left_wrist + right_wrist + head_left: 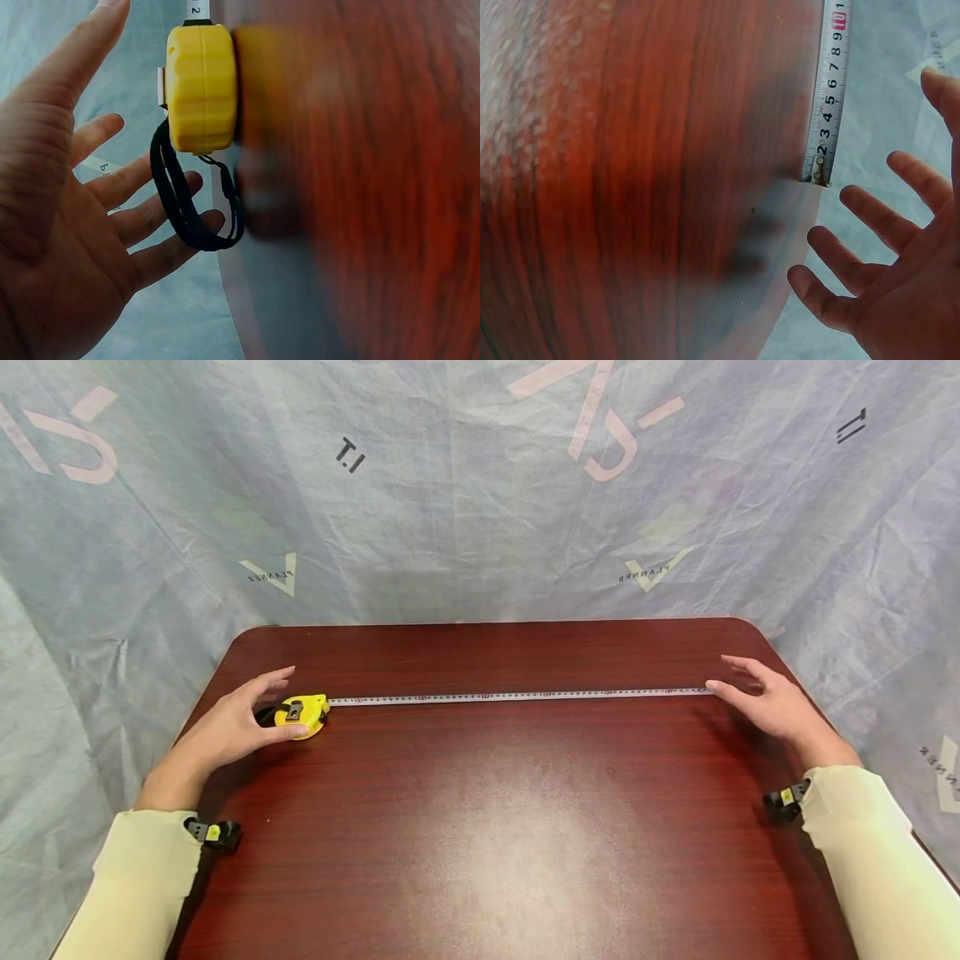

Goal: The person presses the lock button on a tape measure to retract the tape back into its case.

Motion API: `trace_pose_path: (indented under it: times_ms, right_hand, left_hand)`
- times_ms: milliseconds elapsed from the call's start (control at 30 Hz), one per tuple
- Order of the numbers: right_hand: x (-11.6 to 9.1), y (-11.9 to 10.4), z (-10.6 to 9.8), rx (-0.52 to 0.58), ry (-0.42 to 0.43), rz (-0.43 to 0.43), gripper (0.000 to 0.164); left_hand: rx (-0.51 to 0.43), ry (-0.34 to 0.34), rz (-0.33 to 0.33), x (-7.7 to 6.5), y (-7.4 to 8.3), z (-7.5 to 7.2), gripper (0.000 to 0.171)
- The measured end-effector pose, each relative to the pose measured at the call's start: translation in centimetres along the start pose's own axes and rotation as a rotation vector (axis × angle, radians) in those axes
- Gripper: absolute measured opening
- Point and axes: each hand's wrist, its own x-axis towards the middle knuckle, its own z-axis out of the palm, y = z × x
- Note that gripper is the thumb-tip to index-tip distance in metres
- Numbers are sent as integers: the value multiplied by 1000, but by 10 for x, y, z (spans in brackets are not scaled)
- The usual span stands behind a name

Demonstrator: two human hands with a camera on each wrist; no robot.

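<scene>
A yellow tape measure (pixel 306 713) rests on the dark red table at the left, its white blade (pixel 517 697) drawn out in a long straight line to the right. My left hand (pixel 228 722) is spread around the case, thumb in front and fingers behind. In the left wrist view its fingers are loose and extended beside the case (pixel 202 90) and its black wrist strap (pixel 176 195). At the blade's far end, my right hand (pixel 776 706) hovers with fingers parted. The right wrist view has the metal end hook (pixel 817 176) lying on the table, apart from those fingers.
The glossy wooden table (pixel 517 827) has rounded far corners. Grey printed sheeting (pixel 450 510) hangs behind it and along both sides. A small dark camera with a yellow mark is strapped at each wrist, over pale sleeves (pixel 870 843).
</scene>
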Motion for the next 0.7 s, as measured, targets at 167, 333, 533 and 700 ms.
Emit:
trace_pose_path:
  times_ms: [167,333,533,700]
  right_hand:
    - [0,2,2,-8,0,-8,81]
    - [1,5,4,-7,11,-18,78]
    - [2,8,7,-4,9,-39,74]
    - [2,9,8,-12,12,-50,73]
  left_hand:
    - [10,-2,-4,0,0,2,106]
    - [10,-3,2,0,0,4,105]
    - [12,3,7,-1,-2,5,105]
    - [19,10,17,0,-3,6,103]
